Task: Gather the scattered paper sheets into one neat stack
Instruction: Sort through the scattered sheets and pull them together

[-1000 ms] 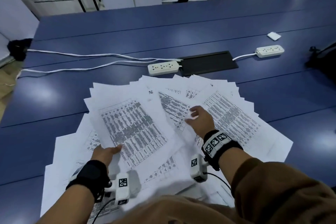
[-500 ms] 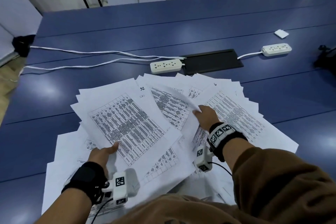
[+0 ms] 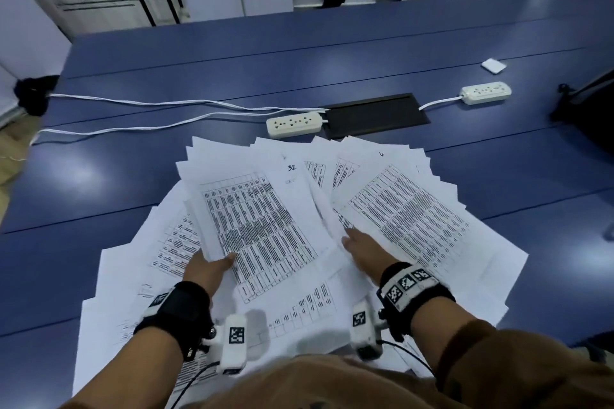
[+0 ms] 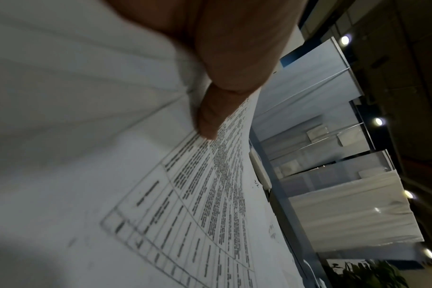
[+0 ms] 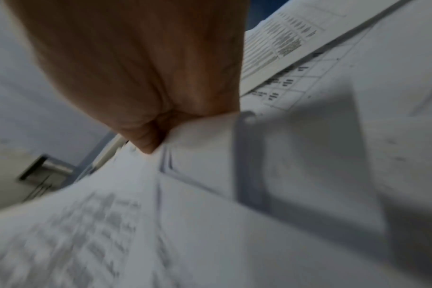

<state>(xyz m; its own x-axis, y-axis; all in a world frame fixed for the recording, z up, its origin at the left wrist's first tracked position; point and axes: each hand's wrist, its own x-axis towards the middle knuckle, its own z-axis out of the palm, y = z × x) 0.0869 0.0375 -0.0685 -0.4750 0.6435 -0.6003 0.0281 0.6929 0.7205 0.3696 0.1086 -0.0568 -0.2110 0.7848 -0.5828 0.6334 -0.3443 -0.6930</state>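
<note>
Left grip [image 3: 207, 271] pinches a bundle of printed sheets [image 3: 262, 222], thumb on top, lifted off the tabletop [image 3: 99, 183]. Right grip [image 3: 363, 251], just beside it, fingers hidden under fanned paper sheets [image 3: 415, 219]; closure indeterminate.

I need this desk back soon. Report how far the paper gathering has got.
Early stage. Done: the left hand holds a small bundle of white printed table sheets, thumb on top. In hand: the right hand grips the edge of a neighbouring sheet. Left: the white sheets fanned across the blue table are loose, with no single neat stack yet.
</note>
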